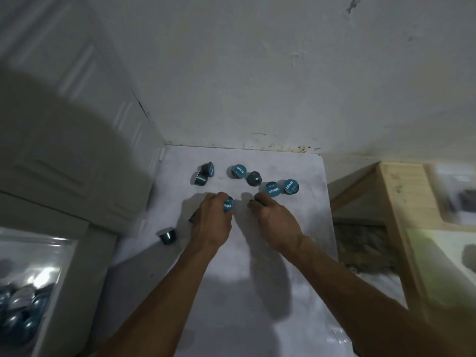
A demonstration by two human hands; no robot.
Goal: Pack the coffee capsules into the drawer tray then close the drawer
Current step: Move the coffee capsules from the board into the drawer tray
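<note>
Small teal-blue coffee capsules with foil lids lie scattered on a white counter point(257, 253) set against a scuffed white wall point(257, 73). The left hand point(212, 222) is curled around one such capsule point(228, 204), its printed lid facing right and showing between the fingers point(221, 195). The right hand point(273, 222) rests just beside it, its fingers point(255, 202) bent down over something dark at their tips; whether they actually grip it cannot be told.

Beyond the hands, two capsules point(204, 173) lie tipped on their sides, touching each other. To their right stands a lid-up capsule point(238, 171), then a dark one lying base-up point(254, 178), then a touching pair with lids showing point(282, 188) close to the right fingertips. A lone capsule point(168, 235) lies on its side near the counter's left edge, left of the left wrist.

At lower left, a glossy tray point(33, 279) holds a blurred heap of blue capsules point(18, 313). A pale wooden frame point(401, 215) stands to the right of the counter.
</note>
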